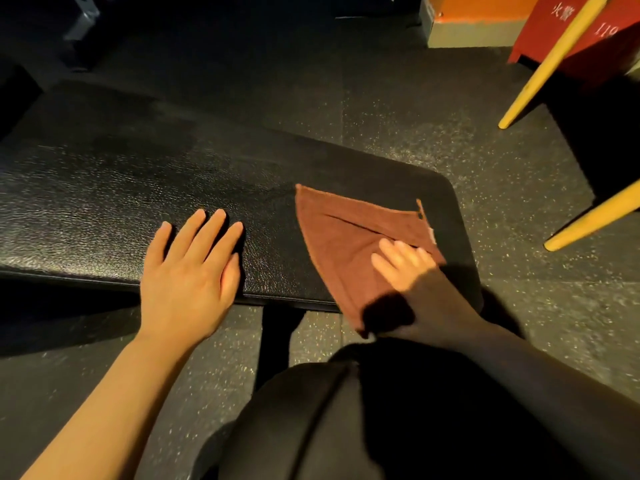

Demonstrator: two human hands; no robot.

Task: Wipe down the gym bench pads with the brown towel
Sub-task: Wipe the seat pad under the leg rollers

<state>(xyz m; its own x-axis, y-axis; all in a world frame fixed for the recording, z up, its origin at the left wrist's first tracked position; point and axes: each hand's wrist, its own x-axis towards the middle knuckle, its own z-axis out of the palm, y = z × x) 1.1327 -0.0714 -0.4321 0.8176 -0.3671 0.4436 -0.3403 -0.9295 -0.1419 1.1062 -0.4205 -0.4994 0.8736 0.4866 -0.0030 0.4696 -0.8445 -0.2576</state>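
Observation:
A black textured bench pad runs from the far left to the right of centre. The brown towel, folded flat, lies on the pad's right end, and one corner hangs over the near edge. My right hand presses flat on the towel with straight fingers, its back half in shadow. My left hand rests palm down on the bare pad near its front edge, fingers spread, well left of the towel.
Dark speckled rubber floor surrounds the bench. Two yellow slanted bars stand at the right, with a red cabinet behind them. The bench's dark support leg drops below the pad. My dark-clothed knee fills the bottom.

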